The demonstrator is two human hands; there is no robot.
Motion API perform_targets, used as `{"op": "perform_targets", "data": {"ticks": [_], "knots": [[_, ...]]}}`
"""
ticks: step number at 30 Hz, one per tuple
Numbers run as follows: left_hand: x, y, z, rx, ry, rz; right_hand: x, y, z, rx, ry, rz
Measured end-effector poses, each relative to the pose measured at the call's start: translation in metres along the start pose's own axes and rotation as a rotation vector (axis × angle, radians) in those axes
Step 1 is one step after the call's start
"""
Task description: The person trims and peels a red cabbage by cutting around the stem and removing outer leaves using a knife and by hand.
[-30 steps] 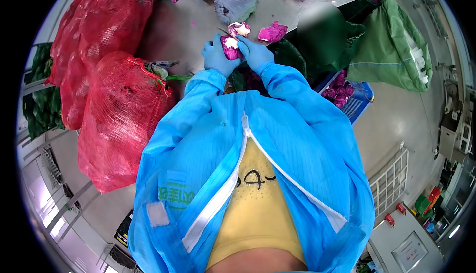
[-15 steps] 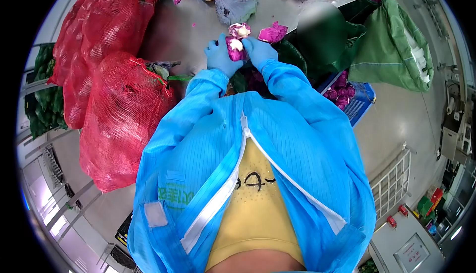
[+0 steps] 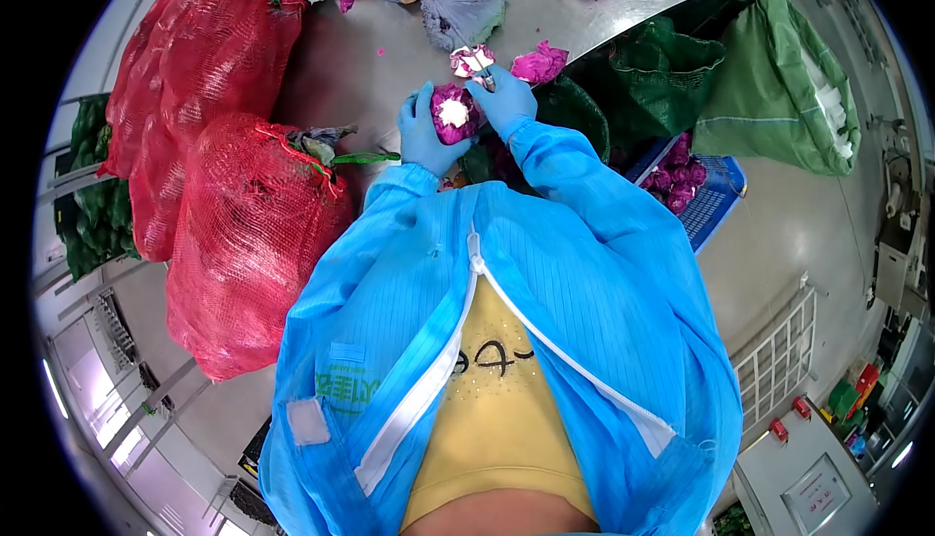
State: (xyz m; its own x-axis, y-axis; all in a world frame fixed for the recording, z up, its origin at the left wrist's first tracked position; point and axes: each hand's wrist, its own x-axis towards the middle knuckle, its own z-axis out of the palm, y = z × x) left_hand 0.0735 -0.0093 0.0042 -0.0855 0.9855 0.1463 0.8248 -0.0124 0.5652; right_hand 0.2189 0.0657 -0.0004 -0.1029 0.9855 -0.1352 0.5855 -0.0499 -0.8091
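My left hand [image 3: 427, 132], in a blue glove, is wrapped round a red cabbage [image 3: 466, 129] whose pale cut stem end faces up. Close by on the right, my gloved right hand [image 3: 506, 100] has its fingers closed; a thin, greyish, blade-like sliver shows at the fingertips, too small to name. Just beyond the fingers is a purple-and-white cabbage piece [image 3: 471, 59]. A loose purple leaf [image 3: 541, 63] lies on the metal table [image 3: 390, 59] to the right of it.
Dull outer cabbage leaves [image 3: 464, 10] lie at the table's far side. Full red mesh sacks [image 3: 243, 234] crowd the left. On the right are a dark green sack [image 3: 672, 69], a light green sack [image 3: 769, 88] and a blue crate [image 3: 721, 195] with purple cabbages.
The cabbage has turned in my left hand, so its pale cut end shows more fully. My right hand has drawn slightly away from it, to the right and upward.
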Motion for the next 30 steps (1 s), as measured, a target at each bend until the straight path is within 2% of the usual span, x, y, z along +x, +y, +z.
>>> {"op": "perform_targets", "data": {"ticks": [1, 3, 5, 6, 7, 9, 10, 15, 17, 18, 20, 23, 25, 30], "knots": [[-0.003, -0.005, -0.002, 0.001, 0.000, -0.001, 0.010, 0.010, 0.006, 0.001, -0.002, 0.000], [-0.013, -0.015, -0.004, -0.162, 0.067, -0.009, 0.027, 0.031, 0.012, 0.019, 0.125, 0.117], [-0.024, -0.034, -0.002, -0.224, 0.089, -0.032, 0.044, 0.051, 0.002, 0.108, 0.160, 0.246], [-0.027, -0.047, 0.002, -0.366, 0.099, -0.073, 0.041, 0.046, -0.008, 0.163, 0.027, 0.257], [-0.032, -0.049, -0.001, -0.508, 0.103, -0.124, 0.035, 0.044, -0.013, 0.163, 0.017, 0.255], [-0.034, -0.052, -0.006, -0.471, 0.101, -0.159, 0.019, 0.038, -0.015, 0.070, -0.010, -0.007], [-0.032, -0.048, -0.007, -0.473, 0.089, -0.154, 0.009, 0.029, -0.014, -0.046, 0.079, -0.057], [-0.027, -0.052, -0.001, -0.374, 0.100, -0.086, -0.006, 0.008, 0.011, 0.117, -0.156, -0.127], [-0.028, -0.055, 0.001, -0.401, 0.094, -0.093, 0.004, 0.013, 0.027, 0.222, -0.297, 0.041], [-0.028, -0.056, 0.001, -0.427, 0.090, -0.100, 0.008, 0.011, 0.030, 0.222, -0.297, 0.040], [-0.028, -0.057, 0.001, -0.416, 0.093, -0.084, 0.014, 0.008, 0.034, 0.174, -0.424, 0.198], [-0.029, -0.051, 0.001, -0.464, 0.080, -0.092, 0.019, 0.020, 0.045, 0.322, -0.491, 0.174], [-0.027, -0.044, -0.004, -0.521, 0.069, -0.121, 0.017, 0.010, 0.036, 0.312, -0.494, 0.202], [-0.024, -0.044, -0.002, -0.430, 0.037, -0.079, 0.015, 0.006, 0.031, 0.248, -0.495, 0.205]]}}
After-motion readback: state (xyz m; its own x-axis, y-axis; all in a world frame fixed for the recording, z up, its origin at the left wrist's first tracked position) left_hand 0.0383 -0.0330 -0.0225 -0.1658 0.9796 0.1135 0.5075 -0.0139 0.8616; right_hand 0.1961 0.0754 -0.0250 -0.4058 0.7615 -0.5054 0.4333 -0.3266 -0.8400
